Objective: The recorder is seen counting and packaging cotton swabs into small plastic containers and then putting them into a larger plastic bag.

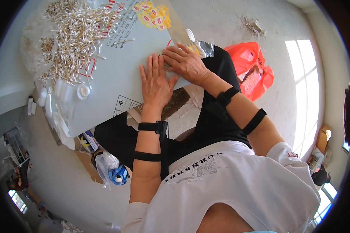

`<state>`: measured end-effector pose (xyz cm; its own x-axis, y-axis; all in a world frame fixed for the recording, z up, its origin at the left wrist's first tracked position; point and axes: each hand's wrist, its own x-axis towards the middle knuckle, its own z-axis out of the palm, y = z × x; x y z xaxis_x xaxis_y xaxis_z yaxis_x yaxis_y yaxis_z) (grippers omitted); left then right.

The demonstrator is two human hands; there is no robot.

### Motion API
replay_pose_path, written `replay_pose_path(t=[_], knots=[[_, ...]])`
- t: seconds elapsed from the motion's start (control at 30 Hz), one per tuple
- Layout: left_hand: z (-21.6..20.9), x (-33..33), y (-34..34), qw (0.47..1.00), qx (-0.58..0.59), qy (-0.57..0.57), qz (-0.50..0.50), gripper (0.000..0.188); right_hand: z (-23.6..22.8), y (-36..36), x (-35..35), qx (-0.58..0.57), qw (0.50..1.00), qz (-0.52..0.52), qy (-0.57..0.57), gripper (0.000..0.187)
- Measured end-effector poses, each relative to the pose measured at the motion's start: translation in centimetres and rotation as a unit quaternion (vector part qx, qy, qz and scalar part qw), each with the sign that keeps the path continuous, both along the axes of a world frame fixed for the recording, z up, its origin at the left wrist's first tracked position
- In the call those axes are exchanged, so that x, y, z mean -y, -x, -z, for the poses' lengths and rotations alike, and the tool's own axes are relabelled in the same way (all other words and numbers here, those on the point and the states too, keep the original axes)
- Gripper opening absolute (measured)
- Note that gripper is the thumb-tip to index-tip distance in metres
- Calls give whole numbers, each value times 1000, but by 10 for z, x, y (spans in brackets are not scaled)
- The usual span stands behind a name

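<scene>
White-tipped cotton swabs (80,37) remain loose, far left; left hand (156,86) and right hand (187,64), flattened, ungripping, touch a seemingly part-finished clear-plastic packet (199,48).

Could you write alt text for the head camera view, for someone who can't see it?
A person's bare left hand and right hand meet at a clear plastic packet of cotton swabs on a pale grey tabletop. A large heap of loose white-tipped swabs lies farther left.

room across tabletop (116,79) beside left hand (157,83), swab heap (78,39) blocking far left
</scene>
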<state>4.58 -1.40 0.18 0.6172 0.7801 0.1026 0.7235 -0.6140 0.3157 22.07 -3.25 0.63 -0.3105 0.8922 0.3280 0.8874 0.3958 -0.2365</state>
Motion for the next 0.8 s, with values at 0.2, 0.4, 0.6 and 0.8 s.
replay_pose_path(t=[0.2,0.4,0.6,0.8], knots=[[0,3,-1,1000,5,-5,0,79,2,1,0,-29,999,7,-28,51],[-1,5,-2,1000,-1,0,-1,79,5,0,-1,-8,999,-9,-47,49],[0,10,-3,1000,4,13,-8,78,7,1,0,18,998,-21,-62,44],[-2,12,-1,1000,6,24,-6,78,8,2,3,9,998,-8,-56,41]])
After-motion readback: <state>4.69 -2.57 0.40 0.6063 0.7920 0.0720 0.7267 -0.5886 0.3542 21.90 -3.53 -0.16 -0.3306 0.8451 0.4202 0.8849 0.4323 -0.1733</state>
